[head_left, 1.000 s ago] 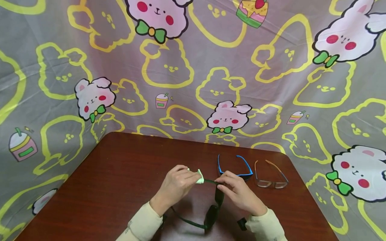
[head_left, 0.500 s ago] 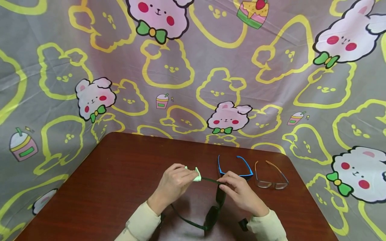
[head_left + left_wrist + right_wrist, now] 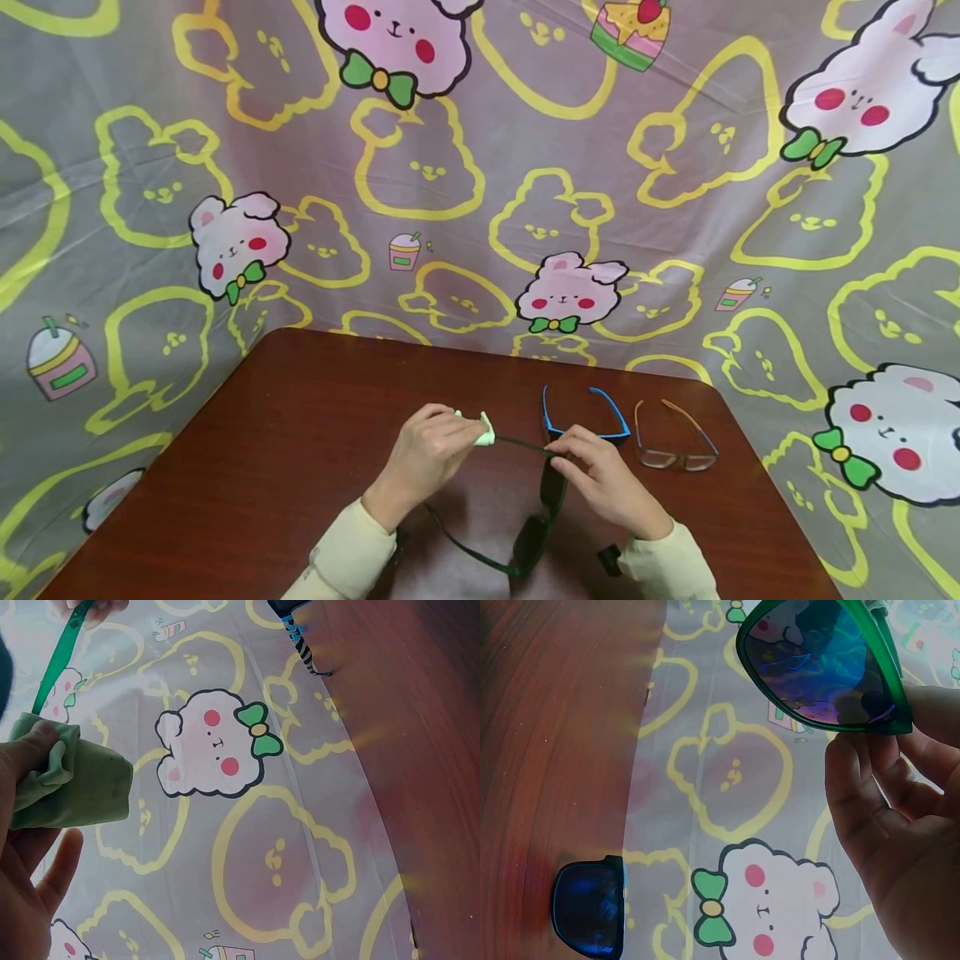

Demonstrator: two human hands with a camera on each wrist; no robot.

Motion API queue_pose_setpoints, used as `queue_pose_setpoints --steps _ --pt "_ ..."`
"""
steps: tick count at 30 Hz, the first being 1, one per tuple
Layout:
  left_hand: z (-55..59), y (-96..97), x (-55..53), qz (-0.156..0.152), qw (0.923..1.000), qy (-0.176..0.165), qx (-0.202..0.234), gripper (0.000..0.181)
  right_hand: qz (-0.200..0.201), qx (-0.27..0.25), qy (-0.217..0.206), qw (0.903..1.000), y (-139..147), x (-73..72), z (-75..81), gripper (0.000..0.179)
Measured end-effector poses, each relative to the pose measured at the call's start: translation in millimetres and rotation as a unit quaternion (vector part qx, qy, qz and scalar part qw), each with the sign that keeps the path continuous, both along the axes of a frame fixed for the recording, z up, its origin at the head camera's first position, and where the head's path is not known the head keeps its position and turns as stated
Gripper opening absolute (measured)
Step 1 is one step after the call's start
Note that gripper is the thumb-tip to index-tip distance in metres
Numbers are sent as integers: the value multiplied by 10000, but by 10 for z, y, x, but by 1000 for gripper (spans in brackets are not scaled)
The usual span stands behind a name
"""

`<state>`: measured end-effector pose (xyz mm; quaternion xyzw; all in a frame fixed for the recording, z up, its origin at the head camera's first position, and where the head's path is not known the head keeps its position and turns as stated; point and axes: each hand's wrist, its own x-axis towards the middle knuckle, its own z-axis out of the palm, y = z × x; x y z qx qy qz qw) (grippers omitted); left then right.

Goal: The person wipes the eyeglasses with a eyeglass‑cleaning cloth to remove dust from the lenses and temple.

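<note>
My left hand grips a folded light green cloth, with the thumb pressed on it. In the left wrist view, one temple of the green-framed sunglasses runs into this cloth. My right hand pinches the same sunglasses by the frame corner near the hinge. They are held above the table, their dark lenses between my hands and the other temple stretching to the left. In the right wrist view the near lens shows blue and purple reflections. The cloth partly hides the held temple.
Blue-framed glasses with dark lenses lie behind my right hand. Right of them lie clear-lensed glasses with orange-tipped temples. The brown table is bordered by a cartoon-patterned cloth backdrop.
My left hand and the cloth have slid to the left and slightly up, away from my right hand, and more of the temple shows. My right hand has shifted slightly right with the sunglasses.
</note>
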<state>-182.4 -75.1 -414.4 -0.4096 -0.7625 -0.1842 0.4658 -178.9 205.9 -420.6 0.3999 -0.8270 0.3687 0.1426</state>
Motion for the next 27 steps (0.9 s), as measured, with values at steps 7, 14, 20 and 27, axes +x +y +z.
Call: queue_pose_setpoints --steps 7,14,20,27 --pt "-5 -56 -23 -157 9998 -16 97 9 21 -85 66 9999 -85 106 201 24" --pt "-11 -128 -50 -464 9989 -78 -69 18 109 -91 -257 9996 53 -19 11 21" --pt "9 -147 -74 -633 9978 -123 -117 9 132 -74 -310 9994 96 -28 7 22" --pt "-24 -122 -75 -786 9964 -315 -103 8 91 -17 -262 9996 123 0 14 23"
